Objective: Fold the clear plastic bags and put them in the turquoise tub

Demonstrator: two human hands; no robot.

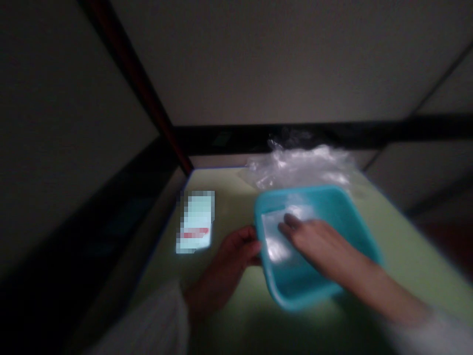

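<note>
A turquoise plastic basin [360,222] with rounded corners sits on the table. My left hand [238,251] is closed on its left rim, thumb and fingers on either side of the wall. Inside the basin, along its left side, lies a shiny clear plastic bag [275,249], flat and catching the light. Reaching in from the right, my right hand [314,241] has its fingers bent and closed at the bag's upper part. Blur and dim light hide the exact fingertip contact and anything inside the bag.
Crumpled clear plastic wrap [303,165] is heaped at the table's far edge, behind the basin. A lit phone [195,222], its screen pixelated, lies at the left. The pale green table [229,197] has blue edging and stands near a wall [277,64].
</note>
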